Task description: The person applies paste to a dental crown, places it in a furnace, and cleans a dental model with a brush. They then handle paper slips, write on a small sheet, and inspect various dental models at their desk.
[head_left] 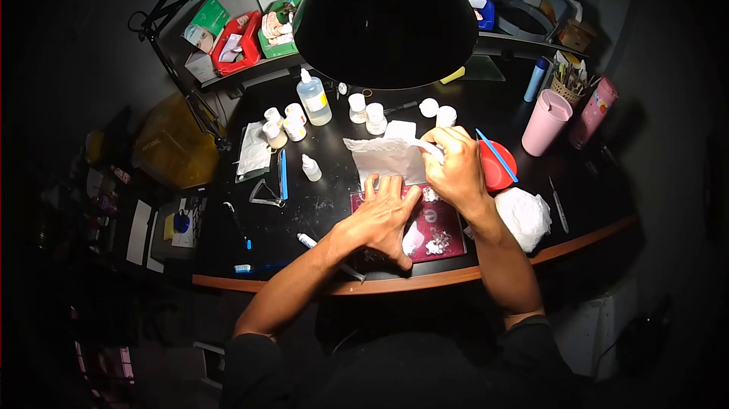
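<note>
My left hand (386, 217) lies with fingers spread over the maroon board (452, 221), its fingertips on the lower edge of a crinkled white paper sheet (383, 160). My right hand (458, 168) is closed just right of the sheet, gripping a small white item (430, 149) whose kind I cannot make out. On the board are white powdery clumps (438, 243) and a pale piece (412, 239) beside my left thumb. A red bowl (497, 168) with a blue stick (497, 155) across it stands right of my right hand.
A crumpled white tissue (522, 219) and a thin metal tool (559, 205) lie at right. Further back stand a pink tumbler (546, 123), small white-capped jars (375, 119) and a clear bottle (314, 99). A black lamp shade (386, 22) hangs low over the desk.
</note>
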### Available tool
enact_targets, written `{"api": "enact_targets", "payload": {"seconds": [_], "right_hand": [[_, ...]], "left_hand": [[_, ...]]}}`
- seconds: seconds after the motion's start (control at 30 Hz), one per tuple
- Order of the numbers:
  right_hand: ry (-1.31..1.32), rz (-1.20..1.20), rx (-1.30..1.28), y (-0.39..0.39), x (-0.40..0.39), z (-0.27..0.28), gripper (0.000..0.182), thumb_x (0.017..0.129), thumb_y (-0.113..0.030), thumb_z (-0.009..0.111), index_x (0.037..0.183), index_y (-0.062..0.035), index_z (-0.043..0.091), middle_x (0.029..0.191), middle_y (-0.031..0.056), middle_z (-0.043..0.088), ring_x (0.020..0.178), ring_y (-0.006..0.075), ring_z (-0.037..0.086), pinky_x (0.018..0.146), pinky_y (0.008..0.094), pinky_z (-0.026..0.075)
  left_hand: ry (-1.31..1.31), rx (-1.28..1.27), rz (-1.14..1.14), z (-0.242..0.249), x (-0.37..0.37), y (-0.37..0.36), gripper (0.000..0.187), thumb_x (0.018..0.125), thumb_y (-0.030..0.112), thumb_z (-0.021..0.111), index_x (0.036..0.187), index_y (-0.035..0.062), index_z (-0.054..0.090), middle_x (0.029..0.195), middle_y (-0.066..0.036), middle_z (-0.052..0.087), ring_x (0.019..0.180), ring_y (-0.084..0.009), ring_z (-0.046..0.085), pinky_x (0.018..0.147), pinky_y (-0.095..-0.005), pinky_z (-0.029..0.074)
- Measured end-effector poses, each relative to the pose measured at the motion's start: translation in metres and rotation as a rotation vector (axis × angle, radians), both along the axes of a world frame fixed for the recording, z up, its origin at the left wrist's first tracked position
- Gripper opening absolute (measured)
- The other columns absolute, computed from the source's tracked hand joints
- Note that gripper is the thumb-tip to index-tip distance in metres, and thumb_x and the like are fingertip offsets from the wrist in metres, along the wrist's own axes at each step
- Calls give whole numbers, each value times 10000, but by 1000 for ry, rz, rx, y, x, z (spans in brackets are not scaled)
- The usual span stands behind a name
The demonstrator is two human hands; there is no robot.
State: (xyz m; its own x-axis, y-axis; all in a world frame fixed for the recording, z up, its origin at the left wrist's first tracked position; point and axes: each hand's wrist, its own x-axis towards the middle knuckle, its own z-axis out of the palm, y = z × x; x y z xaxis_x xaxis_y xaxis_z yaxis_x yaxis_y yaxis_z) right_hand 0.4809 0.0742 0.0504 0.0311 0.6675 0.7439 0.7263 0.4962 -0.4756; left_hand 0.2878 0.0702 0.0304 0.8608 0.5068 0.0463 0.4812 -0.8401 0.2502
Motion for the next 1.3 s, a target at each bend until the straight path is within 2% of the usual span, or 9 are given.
{"api": "enact_targets", "payload": {"seconds": [0.43, 0.53, 0.6, 0.67, 0.77, 0.87, 0.97, 1.1, 1.3], "right_hand": [[-67, -24, 203, -18, 2, 17, 149, 753, 71, 722, 883, 1, 696, 854, 144, 692, 871, 352, 655, 780, 407, 527], [-110, 97, 90, -43, 3, 20, 202, 707, 82, 678, 891, 2, 701, 869, 129, 703, 900, 332, 666, 812, 402, 535], [-106, 143, 34, -60, 6, 9, 345, 616, 95, 582, 921, 7, 718, 934, 128, 716, 981, 350, 662, 879, 406, 544], [-119, 189, 2, -78, 6, 2, 354, 637, 74, 630, 959, -24, 740, 956, 108, 703, 1005, 346, 643, 872, 430, 545], [-190, 223, -21, -98, 8, -19, 316, 684, 27, 722, 985, -60, 763, 1013, 101, 713, 1036, 339, 650, 878, 427, 550], [-258, 218, -48, -112, 10, -39, 299, 711, -3, 763, 1001, -81, 765, 1038, 93, 716, 1051, 324, 654, 873, 426, 545], [-285, 210, -95, -120, 11, -49, 304, 722, -12, 769, 1015, -95, 766, 1066, 91, 715, 1066, 318, 654, 872, 420, 535], [-322, 210, -127, -125, 11, -53, 331, 723, -13, 767, 1041, -102, 764, 1099, 91, 710, 1083, 313, 648, 889, 420, 523], [-349, 210, -223, -137, 8, -42, 492, 645, -108, 681, 1129, -87, 766, 1200, 131, 684, 1153, 335, 621, 965, 435, 443]], "left_hand": [[-33, 19, -3, -7, -3, 2, 1178, 359, 500, 936, 1298, -15, 444, 1250, -324, 438, 1268, -491, 417, 1090, -642, 268], [-88, 38, -25, -11, -7, 1, 1192, 399, 510, 934, 1335, -40, 442, 1245, -344, 457, 1278, -504, 413, 1105, -656, 259], [-96, 30, 2, -8, -16, -11, 1334, 501, 625, 913, 1483, -72, 339, 1359, -401, 418, 1334, -551, 373, 1121, -662, 255], [-56, -8, 4, 1, -38, -38, 1351, 603, 714, 857, 1523, -102, 297, 1345, -411, 450, 1329, -565, 381, 1118, -658, 267], [83, -223, -60, 39, -74, -76, 1147, 766, 715, 764, 1444, -143, 422, 1286, -405, 534, 1303, -558, 446, 1123, -602, 322], [-86, -195, -146, 45, -108, -98, 809, 864, 568, 758, 1243, -128, 595, 1112, -301, 640, 1101, -426, 620, 1018, -480, 463], [15, -367, -32, 60, -125, -102, 516, 878, 418, 799, 1106, -28, 675, 1038, -183, 684, 1045, -355, 662, 972, -426, 493], [-106, -402, 40, 68, -121, -98, 246, 836, 213, 794, 879, 25, 641, 800, -117, 648, 792, -323, 652, 750, -426, 504], [-214, -117, 117, 48, -92, -75, 263, 815, 203, 788, 878, 41, 591, 854, -115, 583, 824, -312, 590, 745, -423, 464]]}}
